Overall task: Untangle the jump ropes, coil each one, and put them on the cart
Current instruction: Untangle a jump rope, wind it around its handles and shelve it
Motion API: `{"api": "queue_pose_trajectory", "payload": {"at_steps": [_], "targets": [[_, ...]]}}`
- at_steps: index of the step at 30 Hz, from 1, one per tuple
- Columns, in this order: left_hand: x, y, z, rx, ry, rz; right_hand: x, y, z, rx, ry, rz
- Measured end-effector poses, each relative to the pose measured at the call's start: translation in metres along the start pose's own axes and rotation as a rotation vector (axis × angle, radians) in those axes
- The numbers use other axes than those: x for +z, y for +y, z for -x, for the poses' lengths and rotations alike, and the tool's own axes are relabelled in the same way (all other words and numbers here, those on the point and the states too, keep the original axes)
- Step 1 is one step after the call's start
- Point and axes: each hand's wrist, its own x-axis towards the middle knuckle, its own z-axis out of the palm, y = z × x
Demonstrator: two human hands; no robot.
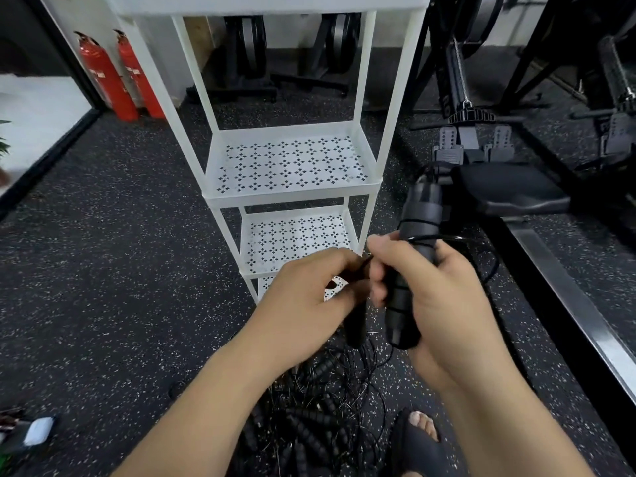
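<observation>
My right hand (437, 297) grips a pair of black jump-rope handles (413, 242) held upright, with thin black cord wound round them. My left hand (309, 301) pinches that cord just left of the handles, and a loop of it (481, 256) trails off to the right. Below my hands, a tangled pile of black jump ropes (316, 414) with ribbed handles lies on the floor. The white three-tier cart (292, 197) stands just beyond my hands; its perforated middle and lower shelves show nothing on them.
My foot in a dark sandal (418, 438) stands beside the pile. Two red fire extinguishers (117, 77) stand at the back left. A rowing machine with seat (509, 191) and steel rail (571, 304) runs along the right. Small objects (31, 432) lie at the lower left.
</observation>
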Motion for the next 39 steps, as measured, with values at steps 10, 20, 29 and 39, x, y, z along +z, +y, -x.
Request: {"api": "queue_pose_trajectory", "payload": {"at_steps": [10,20,29,39], "targets": [[0.005,0.002,0.003,-0.206,-0.204,-0.053,-0.019,-0.014,-0.011,0.057,0.009,-0.245],[-0.002,0.003,0.000,-0.337,0.250,0.454,0.003,0.025,-0.003,0.175,0.026,0.364],[-0.012,0.000,-0.001,-0.380,0.336,0.628,0.019,0.036,0.007,0.018,-0.032,0.348],[-0.022,0.001,0.000,-0.269,0.414,0.630,0.024,0.037,0.014,0.051,-0.258,0.218]]}}
